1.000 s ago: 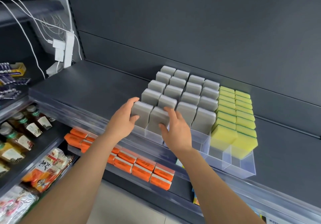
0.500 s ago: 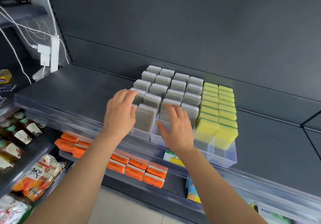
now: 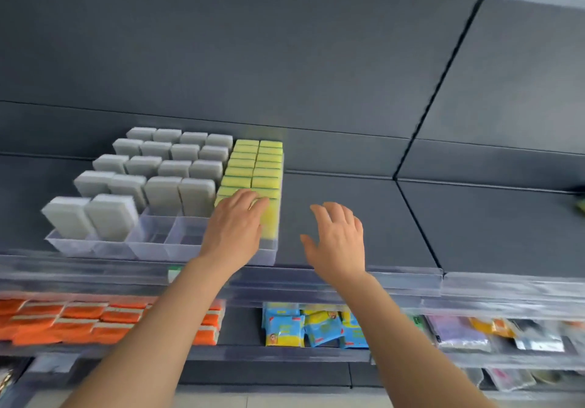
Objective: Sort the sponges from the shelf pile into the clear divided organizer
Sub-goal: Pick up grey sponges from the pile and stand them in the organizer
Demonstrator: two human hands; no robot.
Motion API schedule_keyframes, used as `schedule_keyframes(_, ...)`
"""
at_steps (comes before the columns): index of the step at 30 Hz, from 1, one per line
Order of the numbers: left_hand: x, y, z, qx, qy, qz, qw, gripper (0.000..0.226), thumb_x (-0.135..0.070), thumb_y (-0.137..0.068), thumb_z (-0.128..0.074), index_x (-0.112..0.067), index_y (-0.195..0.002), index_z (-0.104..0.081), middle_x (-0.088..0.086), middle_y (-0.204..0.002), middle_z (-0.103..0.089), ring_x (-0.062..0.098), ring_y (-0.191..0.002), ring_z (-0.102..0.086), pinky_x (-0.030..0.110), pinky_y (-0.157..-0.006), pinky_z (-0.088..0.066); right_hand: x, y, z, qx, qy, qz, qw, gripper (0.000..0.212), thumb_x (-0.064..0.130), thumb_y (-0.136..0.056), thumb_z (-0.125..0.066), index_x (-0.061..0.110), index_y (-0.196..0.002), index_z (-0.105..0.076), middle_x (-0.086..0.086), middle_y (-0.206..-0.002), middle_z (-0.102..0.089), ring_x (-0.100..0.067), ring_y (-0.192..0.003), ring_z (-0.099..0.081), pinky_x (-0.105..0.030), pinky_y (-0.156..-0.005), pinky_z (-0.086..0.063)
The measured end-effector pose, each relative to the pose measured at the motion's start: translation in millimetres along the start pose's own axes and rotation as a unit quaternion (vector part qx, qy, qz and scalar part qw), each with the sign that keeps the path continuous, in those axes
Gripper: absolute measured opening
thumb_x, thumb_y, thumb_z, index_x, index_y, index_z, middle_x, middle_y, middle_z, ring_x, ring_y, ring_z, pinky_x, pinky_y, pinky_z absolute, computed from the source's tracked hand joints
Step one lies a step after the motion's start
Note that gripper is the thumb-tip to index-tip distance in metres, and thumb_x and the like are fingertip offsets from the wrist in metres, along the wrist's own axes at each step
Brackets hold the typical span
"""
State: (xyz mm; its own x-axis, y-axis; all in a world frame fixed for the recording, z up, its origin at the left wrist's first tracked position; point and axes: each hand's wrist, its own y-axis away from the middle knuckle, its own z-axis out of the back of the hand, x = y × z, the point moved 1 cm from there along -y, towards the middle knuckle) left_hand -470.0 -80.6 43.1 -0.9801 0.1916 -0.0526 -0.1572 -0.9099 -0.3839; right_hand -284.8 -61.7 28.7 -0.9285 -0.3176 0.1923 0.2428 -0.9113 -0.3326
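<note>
Neatly, grey sponges [image 3: 164, 192] and yellow sponges [image 3: 267, 166] stand in the clear organizer [image 3: 152, 244].

clear organizer [image 3: 152, 246]: 1, at 10 o'clock on the shelf [image 3: 348, 211]
organizer columns: 6 (four grey, two yellow)
grey sponges [image 3: 163, 195]: 18; rows of 4, 4, 4, 4 from the back, then 2 in the front row at 9 o'clock
yellow sponges [image 3: 267, 173]: at least 14; two columns at 12 o'clock, seven tops countable in each, nearest ones partly behind a hand, total uncertain
hands: 2; left hand [image 3: 234, 230], right hand [image 3: 335, 243]
orange packs [image 3: 76, 322]: 7 o'clock, too blurred to count
blue packets [image 3: 285, 328]: at least 3, at 6 o'clock
</note>
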Motion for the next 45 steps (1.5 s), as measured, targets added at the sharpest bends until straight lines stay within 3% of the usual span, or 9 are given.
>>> schedule_keyframes(5, -91, -18, -26, 0.033, -0.004, -0.034, 0.999, 0.049, -0.024, -0.088, -0.062, -0.014, -0.134, -0.046, 0.003, -0.134, -0.048, 0.022, -0.128, -0.040, 0.035, -0.101, -0.036, -92, 36, 25, 0.020, 0.032, -0.042, 0.998, 0.054, 0.041, -0.089, -0.055, 0.021, -0.136, -0.038, -0.003, -0.139, -0.041, -0.023, -0.133, -0.029, -0.037, -0.108, -0.021)
schedule_keyframes(20, -315, -97, -91, 0.079, 0.025, -0.168, 0.982, 0.043, -0.027, -0.091, -0.057, -0.017, -0.132, -0.047, 0.000, -0.128, -0.052, 0.020, -0.123, -0.043, 0.034, -0.097, -0.039, -319, 103, 80, 0.022, 0.071, -0.188, 0.979, 0.050, 0.042, -0.088, -0.056, 0.022, -0.131, -0.042, -0.002, -0.136, -0.043, -0.024, -0.130, -0.033, -0.038, -0.108, -0.025)
schedule_keyframes(45, -620, -356, -206, 0.082, 0.152, -0.319, 0.932, 0.039, -0.030, -0.093, -0.054, -0.020, -0.129, -0.046, -0.003, -0.129, -0.049, 0.017, -0.122, -0.041, 0.031, -0.097, -0.037, -666, 28, 131, -0.012, 0.115, -0.386, 0.915, 0.054, 0.043, -0.084, -0.059, 0.023, -0.132, -0.045, -0.002, -0.134, -0.046, -0.025, -0.129, -0.035, -0.038, -0.105, -0.027)
